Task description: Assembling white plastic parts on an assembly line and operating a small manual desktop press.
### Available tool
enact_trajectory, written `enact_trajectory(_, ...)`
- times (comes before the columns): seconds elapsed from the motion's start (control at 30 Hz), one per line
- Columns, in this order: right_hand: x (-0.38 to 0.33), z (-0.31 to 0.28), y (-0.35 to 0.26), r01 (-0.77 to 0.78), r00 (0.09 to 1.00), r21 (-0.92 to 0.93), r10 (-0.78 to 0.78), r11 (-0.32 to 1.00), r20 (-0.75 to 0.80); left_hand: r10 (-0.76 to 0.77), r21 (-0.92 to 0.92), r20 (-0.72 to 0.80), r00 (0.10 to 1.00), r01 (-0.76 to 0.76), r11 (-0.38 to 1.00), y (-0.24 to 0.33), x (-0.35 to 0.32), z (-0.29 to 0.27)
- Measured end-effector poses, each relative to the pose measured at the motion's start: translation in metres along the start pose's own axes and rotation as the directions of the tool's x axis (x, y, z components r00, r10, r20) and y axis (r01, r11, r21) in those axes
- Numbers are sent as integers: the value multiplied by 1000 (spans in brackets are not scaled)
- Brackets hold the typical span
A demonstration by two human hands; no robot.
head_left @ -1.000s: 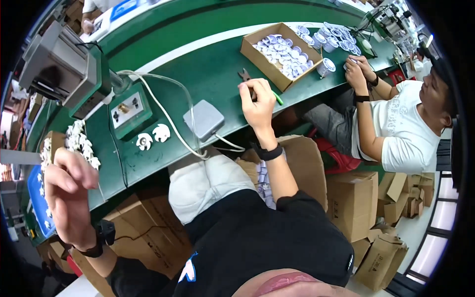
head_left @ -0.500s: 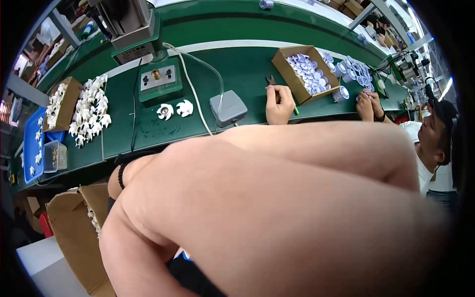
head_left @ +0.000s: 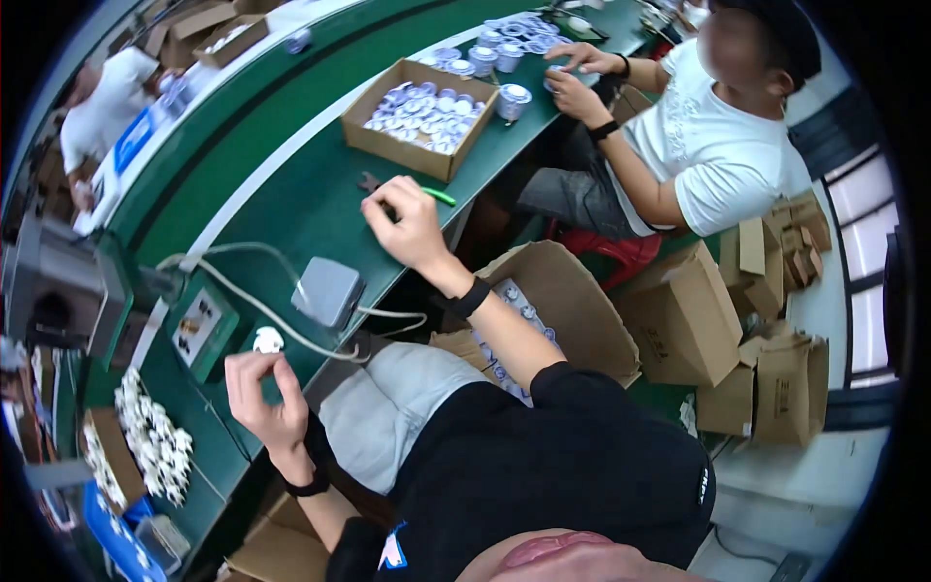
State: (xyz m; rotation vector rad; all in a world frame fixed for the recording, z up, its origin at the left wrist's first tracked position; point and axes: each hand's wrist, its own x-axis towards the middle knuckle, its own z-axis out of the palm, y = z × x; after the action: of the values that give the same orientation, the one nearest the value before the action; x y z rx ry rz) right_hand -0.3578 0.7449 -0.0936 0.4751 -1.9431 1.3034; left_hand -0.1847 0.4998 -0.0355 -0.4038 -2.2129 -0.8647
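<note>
My left hand (head_left: 267, 403) hovers at the near edge of the green bench (head_left: 281, 267), fingers loosely bent and the thumb apart. Just beyond its fingertips lies a white finned wheel (head_left: 269, 339). My right hand (head_left: 412, 223) is curled over a pair of pliers, whose dark jaws (head_left: 369, 182) and green handle (head_left: 438, 196) show on either side of it. Whether its fingers touch the pliers is hidden. Behind that hand stands a cardboard box (head_left: 402, 155) full of pale lilac round parts (head_left: 427, 114).
A grey box with a cable (head_left: 328, 291) sits between my hands. Left are a green-based press fixture (head_left: 204, 330), heaped white wheels (head_left: 150, 441) and a blue tray (head_left: 121, 543). To the right, a co-worker (head_left: 727, 126) handles lilac parts. Open cartons (head_left: 679, 320) stand on the floor.
The view has swung and tilted, so things stand further left and my torso shows. The large bare arm across the picture is gone, and my left hand is now visible above the bench.
</note>
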Motion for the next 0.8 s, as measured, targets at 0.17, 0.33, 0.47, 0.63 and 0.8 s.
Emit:
enact_trajectory(0.17,-5,-8,-4,-49,998,-28,50,998,41,-171,55,-38,985,173,983,-20,-28,21)
enact_trajectory(0.33,-2,-10,-4,-99,992,-58,103,993,79,-296,-10,-2,955,296,955,-24,-41,21)
enact_trajectory(0.47,6,-8,-2,-70,985,-133,89,989,150,-5,21,-370,929,14,1000,-48,-55,-25)
enact_trajectory(0.63,7,-4,-3,-2,958,-211,62,977,281,-352,-72,-685,638,421,904,-95,-83,-94)
enact_trajectory(0.8,25,-1,3,129,886,-222,-12,967,464,-698,-422,-555,452,571,704,-111,-91,-97)
